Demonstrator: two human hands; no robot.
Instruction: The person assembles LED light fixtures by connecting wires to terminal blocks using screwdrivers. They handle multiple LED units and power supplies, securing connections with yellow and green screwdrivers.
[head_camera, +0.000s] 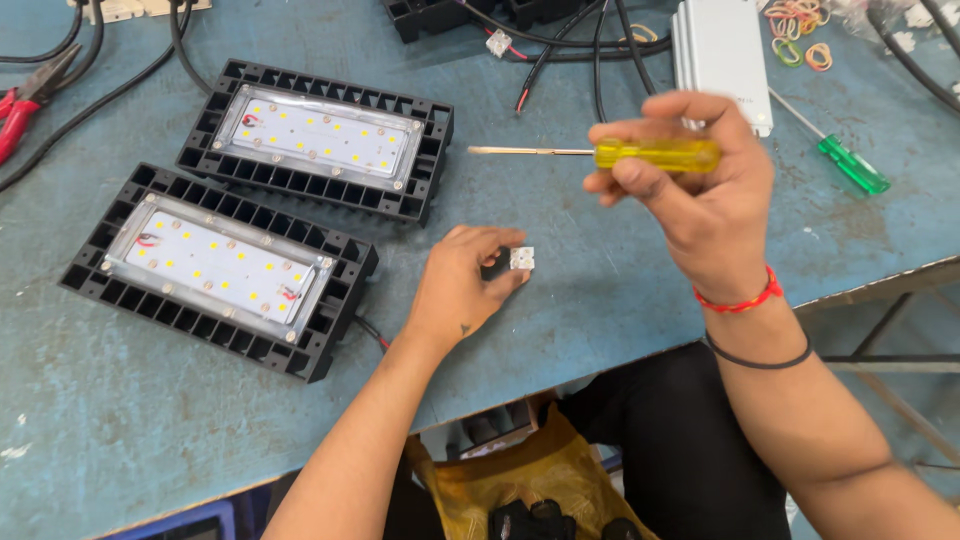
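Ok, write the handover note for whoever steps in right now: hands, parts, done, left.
Left hand: fingers pinching a small white connector block against the blue table.
Right hand: holds a yellow screwdriver level above the table, tip pointing left, clear of the block.
Two black LED lamps lie side by side at left, lenses up, boards with red wires visible inside.
Spare green screwdriver and a silver driver box sit at upper right; red pliers at far left.
Done: cannot tell from this view.
Left: screwdriver has not yet met the block.

bright, even light; soft shadows; sharp img; slight edge distortion
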